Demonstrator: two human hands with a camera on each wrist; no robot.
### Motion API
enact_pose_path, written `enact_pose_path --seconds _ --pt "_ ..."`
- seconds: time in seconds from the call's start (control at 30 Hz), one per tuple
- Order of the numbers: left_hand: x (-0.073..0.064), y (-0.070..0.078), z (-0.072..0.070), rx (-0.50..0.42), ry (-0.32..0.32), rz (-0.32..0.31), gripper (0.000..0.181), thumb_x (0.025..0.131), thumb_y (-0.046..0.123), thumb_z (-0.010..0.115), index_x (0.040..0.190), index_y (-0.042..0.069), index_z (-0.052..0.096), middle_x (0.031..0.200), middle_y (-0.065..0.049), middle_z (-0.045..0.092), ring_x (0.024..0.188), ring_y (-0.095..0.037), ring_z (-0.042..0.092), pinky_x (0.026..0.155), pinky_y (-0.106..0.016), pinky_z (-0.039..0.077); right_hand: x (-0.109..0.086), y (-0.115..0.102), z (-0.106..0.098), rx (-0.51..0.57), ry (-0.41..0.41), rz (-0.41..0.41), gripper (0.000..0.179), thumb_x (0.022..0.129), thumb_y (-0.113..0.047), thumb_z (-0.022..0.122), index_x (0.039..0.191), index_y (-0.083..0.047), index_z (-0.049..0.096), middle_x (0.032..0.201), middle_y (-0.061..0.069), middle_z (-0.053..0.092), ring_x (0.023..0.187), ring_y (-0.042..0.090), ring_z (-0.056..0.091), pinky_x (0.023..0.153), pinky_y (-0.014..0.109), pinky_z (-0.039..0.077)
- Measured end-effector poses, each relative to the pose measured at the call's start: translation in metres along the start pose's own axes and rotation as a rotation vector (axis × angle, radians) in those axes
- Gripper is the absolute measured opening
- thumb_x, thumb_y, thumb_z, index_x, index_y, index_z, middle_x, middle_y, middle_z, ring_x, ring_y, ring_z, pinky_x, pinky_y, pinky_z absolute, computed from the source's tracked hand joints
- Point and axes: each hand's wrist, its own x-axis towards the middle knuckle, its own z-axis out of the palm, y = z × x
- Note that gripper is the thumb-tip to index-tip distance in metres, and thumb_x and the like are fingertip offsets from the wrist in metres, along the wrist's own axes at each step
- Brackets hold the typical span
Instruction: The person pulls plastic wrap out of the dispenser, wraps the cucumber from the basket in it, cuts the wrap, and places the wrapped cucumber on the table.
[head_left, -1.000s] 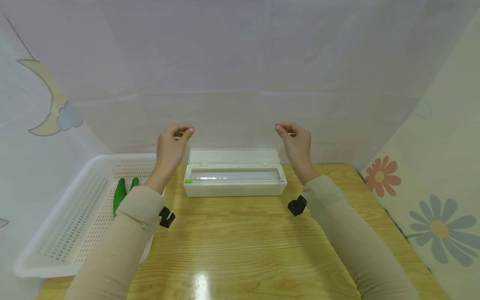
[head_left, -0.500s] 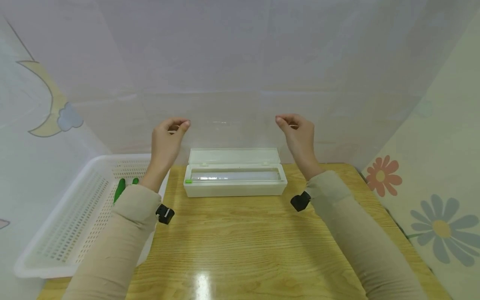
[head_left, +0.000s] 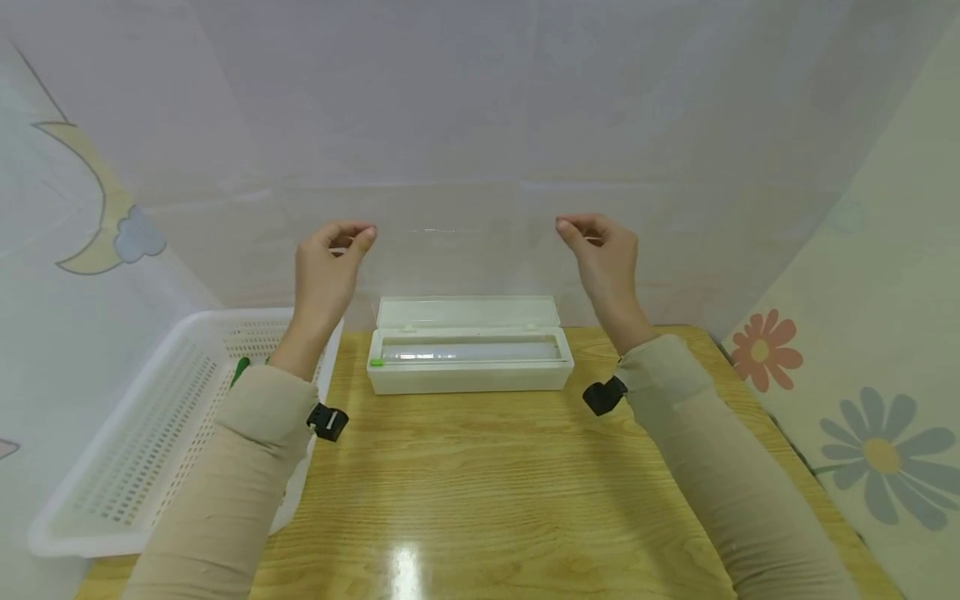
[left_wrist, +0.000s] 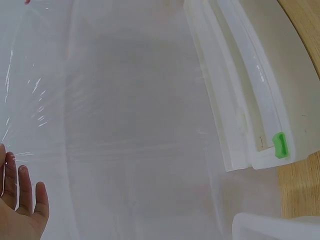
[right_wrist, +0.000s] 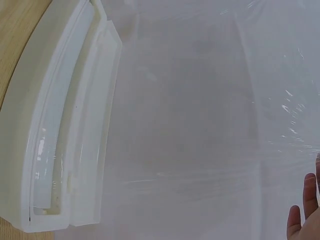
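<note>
A sheet of clear plastic wrap (left_wrist: 39, 102) hangs stretched between both hands; only its glints and creases show. My left hand (head_left: 325, 271) pinches its upper left corner between thumb and forefinger. The opposite corner is pinched by my right hand (head_left: 611, 265), level with the left. Below and between them stands a white wrap dispenser (head_left: 472, 382), its lid (head_left: 468, 312) raised at the back. Inside lies the wrap roll (head_left: 472, 352). A green slide cutter (left_wrist: 280, 145) sits at the left end of its rail. How the sheet meets the roll is hard to trace.
A white perforated basket (head_left: 56, 517) stands on the left of the wooden table (head_left: 465, 492), partly behind the left forearm. In it lie long green vegetables (head_left: 239, 369), mostly hidden by the sleeve. A pale wall (head_left: 480, 125) rises behind the table.
Both hands have risen and moved slightly apart, still pinching the wrap, whose glint has moved up between them. The dispenser has stayed in place; the left sleeve now hides more of the green vegetables.
</note>
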Motion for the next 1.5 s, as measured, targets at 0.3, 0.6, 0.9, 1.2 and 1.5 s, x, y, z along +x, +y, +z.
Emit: enact_pose_path --seconds 0.3,0.6,0.9,1.2,1.5 --pt "0.001 0.008 -0.004 -0.013 0.036 0.007 0.035 0.095 0.036 0.067 0.113 0.007 0.071 0.097 0.001 0.066 0.089 -0.010 0.054 0.072 -0.024 0.045 0.001 -0.009 -0.002 0.046 0.011 -0.027 0.020 0.092 -0.027 0.073 0.101 -0.009 0.076 0.097 -0.001 0.071 0.091 0.010 0.056 0.081 0.026 0.044" --pt "0.002 0.018 -0.008 -0.032 0.053 0.027 0.033 0.095 0.034 0.069 0.111 0.006 0.071 0.089 0.005 0.065 0.087 -0.009 0.055 0.071 -0.023 0.044 0.001 -0.018 -0.005 0.070 0.015 -0.041 0.020 0.092 -0.026 0.074 0.101 -0.009 0.076 0.098 -0.003 0.071 0.091 0.009 0.057 0.082 0.026 0.043" --pt "-0.007 0.023 -0.012 -0.021 0.022 0.057 0.030 0.096 0.033 0.067 0.110 0.007 0.072 0.098 -0.001 0.068 0.091 -0.010 0.057 0.078 -0.024 0.046 -0.003 -0.017 -0.012 0.066 -0.006 -0.091 0.021 0.093 -0.026 0.072 0.103 -0.008 0.075 0.096 -0.005 0.069 0.092 0.011 0.058 0.084 0.025 0.045" --pt "-0.036 0.022 -0.024 0.055 -0.062 0.113 0.035 0.097 0.037 0.064 0.113 0.007 0.071 0.110 -0.003 0.066 0.099 -0.013 0.057 0.089 -0.030 0.048 -0.028 -0.005 -0.030 -0.006 -0.034 -0.234 0.021 0.095 -0.020 0.070 0.106 -0.004 0.074 0.097 -0.009 0.068 0.095 0.009 0.059 0.090 0.027 0.046" --pt "-0.078 0.009 -0.031 0.077 -0.121 0.209 0.022 0.098 0.024 0.065 0.106 0.005 0.072 0.109 0.001 0.063 0.100 -0.011 0.055 0.086 -0.026 0.047 -0.068 0.010 -0.050 0.057 -0.097 -0.394 0.011 0.090 0.007 0.068 0.100 0.006 0.072 0.101 -0.008 0.066 0.098 0.012 0.059 0.097 0.026 0.043"
